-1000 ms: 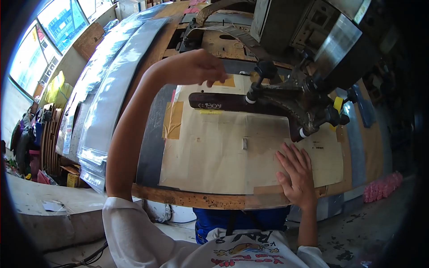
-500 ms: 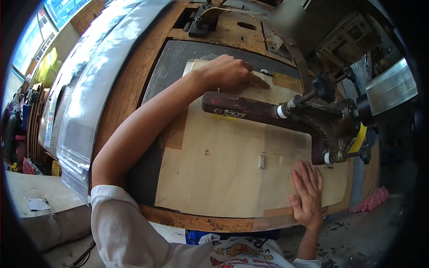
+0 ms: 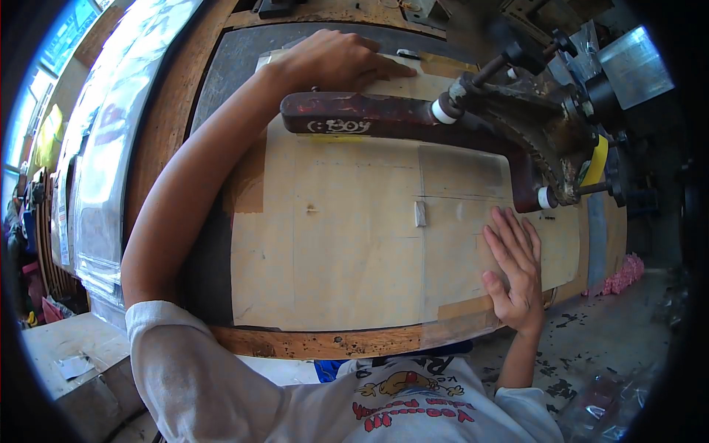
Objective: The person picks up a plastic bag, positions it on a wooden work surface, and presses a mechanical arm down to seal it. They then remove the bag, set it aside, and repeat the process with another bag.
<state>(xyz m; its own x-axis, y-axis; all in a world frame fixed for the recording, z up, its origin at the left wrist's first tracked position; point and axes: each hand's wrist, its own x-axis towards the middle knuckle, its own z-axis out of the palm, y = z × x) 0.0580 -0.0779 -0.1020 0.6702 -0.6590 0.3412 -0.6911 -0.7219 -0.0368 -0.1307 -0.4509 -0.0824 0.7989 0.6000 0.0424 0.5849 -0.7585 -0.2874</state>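
A cream-coloured flat sheet [image 3: 347, 266], with pencil lines and brown tape, lies on the dark worktop [image 3: 210, 96]. My left hand [image 3: 336, 60] reaches across to its far edge, index finger stretched out on the sheet and the other fingers partly bent. Nothing shows in its grasp. Flat on the sheet's near right part, with fingers extended, rests my right hand [image 3: 515, 269]. Between the two hands, a dark red metal machine arm [image 3: 362, 117] spans the sheet. A small whitish block [image 3: 420, 214] sits on the sheet's surface left of my right hand.
Clear plastic sheets [image 3: 111, 155] are stacked along the left. Black knobs [image 3: 521, 53] and a metal box [image 3: 636, 66] belong to the machine at right. A wooden edge [image 3: 317, 343] borders the worktop in front. A pink bundle [image 3: 624, 273] lies at right.
The camera view has shifted, so the worktop and machine appear higher and mostly farther left. Both hands keep about the same places on the sheet.
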